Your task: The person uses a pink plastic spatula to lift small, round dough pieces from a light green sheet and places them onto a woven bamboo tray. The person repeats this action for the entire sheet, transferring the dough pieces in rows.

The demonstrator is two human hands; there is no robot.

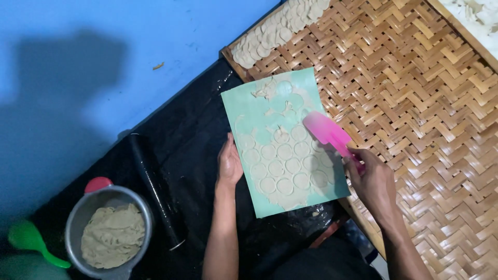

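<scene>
Your right hand grips the pink plastic spatula, its blade pointing up-left over the rolled dough rounds. These lie on the pale green rectangular sheet at the woven bamboo tray's left edge. Your left hand rests flat, fingers open, on the sheet's left edge.

left hand flat, fingers extended, right hand closed in a grip, forearms reaching forward

Bare woven tray beyond spatula
</scene>
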